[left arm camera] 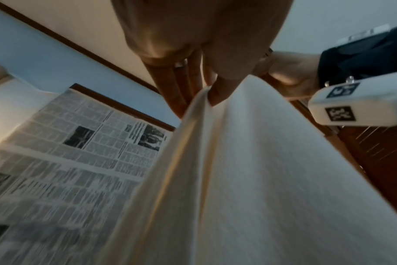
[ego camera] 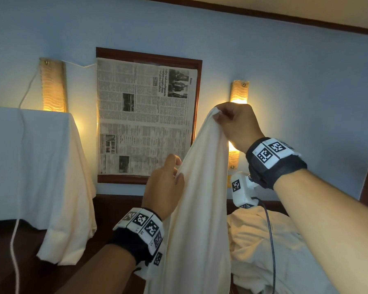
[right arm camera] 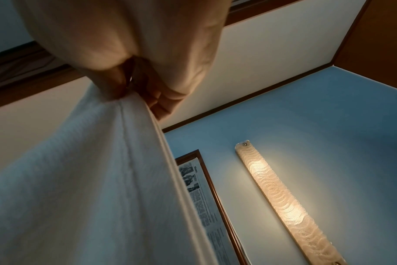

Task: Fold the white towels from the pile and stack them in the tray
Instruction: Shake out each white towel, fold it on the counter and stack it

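A white towel [ego camera: 202, 187] hangs lengthwise in the air in front of the wall. High up, my right hand [ego camera: 219, 117] pinches its top corner; the right wrist view shows the fingers bunched on that corner of the towel [right arm camera: 91, 161]. Lower and to the left, my left hand [ego camera: 177, 172] pinches the towel's left edge between thumb and fingers, which also shows in the left wrist view, where the towel [left arm camera: 249, 170] runs down from the fingertips [left arm camera: 212, 95]. A rumpled pile of white towels [ego camera: 263, 251] lies at the lower right. No tray is in view.
A framed newspaper [ego camera: 145, 115] hangs on the blue wall between two lit wall lamps [ego camera: 52, 85] [ego camera: 239, 92]. A white cloth [ego camera: 57, 177] drapes over something at the left. A white cord [ego camera: 16, 240] hangs at the far left.
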Demonstrator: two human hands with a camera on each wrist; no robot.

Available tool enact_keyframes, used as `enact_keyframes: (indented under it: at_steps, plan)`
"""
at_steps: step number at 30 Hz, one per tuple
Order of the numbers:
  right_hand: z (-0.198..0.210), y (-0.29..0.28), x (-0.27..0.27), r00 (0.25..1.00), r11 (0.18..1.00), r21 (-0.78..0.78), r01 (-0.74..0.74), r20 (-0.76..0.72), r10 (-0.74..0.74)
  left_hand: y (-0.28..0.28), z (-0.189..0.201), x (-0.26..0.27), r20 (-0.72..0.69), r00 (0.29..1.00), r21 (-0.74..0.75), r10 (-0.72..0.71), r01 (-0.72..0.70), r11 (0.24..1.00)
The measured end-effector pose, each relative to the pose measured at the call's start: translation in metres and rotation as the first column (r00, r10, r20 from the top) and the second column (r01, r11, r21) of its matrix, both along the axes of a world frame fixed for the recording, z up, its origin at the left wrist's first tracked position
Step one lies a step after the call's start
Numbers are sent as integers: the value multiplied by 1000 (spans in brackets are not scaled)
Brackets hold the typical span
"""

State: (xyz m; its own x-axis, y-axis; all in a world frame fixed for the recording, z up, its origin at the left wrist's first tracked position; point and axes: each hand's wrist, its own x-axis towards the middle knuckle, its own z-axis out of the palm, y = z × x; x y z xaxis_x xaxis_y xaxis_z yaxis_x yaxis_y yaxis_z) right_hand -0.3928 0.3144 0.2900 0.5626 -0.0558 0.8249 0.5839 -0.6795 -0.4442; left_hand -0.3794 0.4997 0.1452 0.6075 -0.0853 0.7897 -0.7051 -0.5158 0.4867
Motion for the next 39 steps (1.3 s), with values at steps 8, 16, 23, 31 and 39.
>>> enact_keyframes:
  at_steps: [8,16,23,31,39]
  plan:
    - [-5,-10,7,995,996,-2,95,31,-95,4,-44,19,-256,965,135,62,-28,990]
    - [-46,-27,3,965,998,-48,42,-255,-52,6,5,28,-334,934,-13,-130,133,991]
    - [-101,6,-6,767,889,-346,-299,-641,9,-17,32,25,-215,952,-41,-220,217,975]
    - [-99,21,11,901,947,-242,-210,-425,91,19,3,29,-171,981,-77,-94,82,994]
    - [-65,32,30,972,959,-236,-158,-206,110,50,-59,38,-389,913,73,123,-103,992]
